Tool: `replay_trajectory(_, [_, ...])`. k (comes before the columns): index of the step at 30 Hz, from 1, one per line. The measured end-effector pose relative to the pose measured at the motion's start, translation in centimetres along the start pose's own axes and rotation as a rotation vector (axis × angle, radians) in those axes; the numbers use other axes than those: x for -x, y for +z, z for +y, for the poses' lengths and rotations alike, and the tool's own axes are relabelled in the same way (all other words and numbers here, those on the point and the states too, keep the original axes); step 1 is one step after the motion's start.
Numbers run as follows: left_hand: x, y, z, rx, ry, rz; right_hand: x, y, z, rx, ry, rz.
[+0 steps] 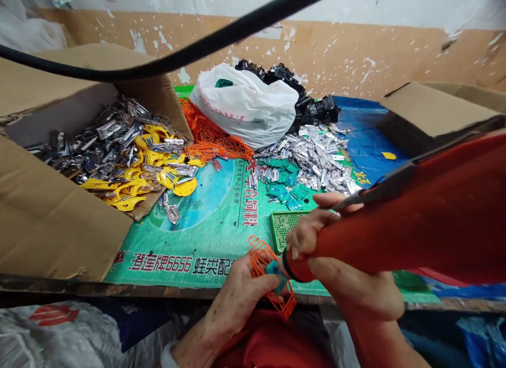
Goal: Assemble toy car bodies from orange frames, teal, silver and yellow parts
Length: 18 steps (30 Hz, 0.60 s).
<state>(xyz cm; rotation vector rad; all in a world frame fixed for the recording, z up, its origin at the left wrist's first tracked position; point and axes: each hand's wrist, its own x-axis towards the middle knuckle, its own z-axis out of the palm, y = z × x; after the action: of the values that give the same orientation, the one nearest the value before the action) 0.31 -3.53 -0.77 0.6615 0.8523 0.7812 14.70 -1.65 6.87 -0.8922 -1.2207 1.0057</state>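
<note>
My left hand point(236, 288) is closed on an orange plastic lattice frame point(285, 306) near the table's front edge. A teal plastic piece point(272, 268) sits against the frame, under my left thumb. My right hand point(356, 290) wraps around the front of a large red power tool point(427, 220), which looks like an electric screwdriver. Its narrow end with a black collar points left and down at the teal piece. The exact contact at the tip is hidden. Behind my right fingers lies a green perforated tray point(278, 236), partly covered by the hand.
At left, a cardboard box point(51, 210) spills metal-bladed pieces and yellow plastic parts point(185, 186). Behind are orange frames point(221, 148), a white plastic bag point(245, 107), black parts point(326, 110), metal pieces point(316, 157) and teal parts point(284, 186). A black cable point(221, 44) crosses above; another box point(438, 109) stands right.
</note>
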Motion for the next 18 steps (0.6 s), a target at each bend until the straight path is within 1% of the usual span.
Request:
replay_trajectory(2, [0.2, -0.1, 0.1, 0.013, -0.012, -0.037, -0.2, -0.2, -0.6, -0.091, 0.006, -0.035])
replay_trajectory(3, [0.3, -0.1, 0.2, 0.03, -0.018, -0.054, -0.4, -0.4, -0.9, -0.122, 0.005, -0.027])
replay_trajectory(4, [0.4, 0.0, 0.2, 0.048, -0.025, -0.061, -0.6, -0.7, -1.1, -0.135, -0.001, 0.012])
replay_trajectory(7, [0.7, 0.3, 0.3, 0.081, -0.055, -0.026, -1.7, -1.6, -1.2, -0.107, -0.07, 0.207])
replay_trajectory(9, [0.8, 0.6, 0.5, 0.08, -0.065, 0.006, -2.4, -2.3, -0.5, -0.065, -0.097, 0.31])
replay_trajectory(10, [0.8, 0.7, 0.6, 0.076, -0.064, 0.016, -2.7, -2.6, 0.1, -0.039, -0.098, 0.333])
replay_trajectory(14, [0.7, 0.9, 0.8, 0.066, -0.052, 0.016, -3.2, -3.4, 2.5, 0.037, -0.082, 0.326])
replay_trajectory(18, [0.5, 0.9, 0.8, 0.064, -0.057, 0.0, -3.2, -3.5, 3.5, 0.005, -0.103, 0.32])
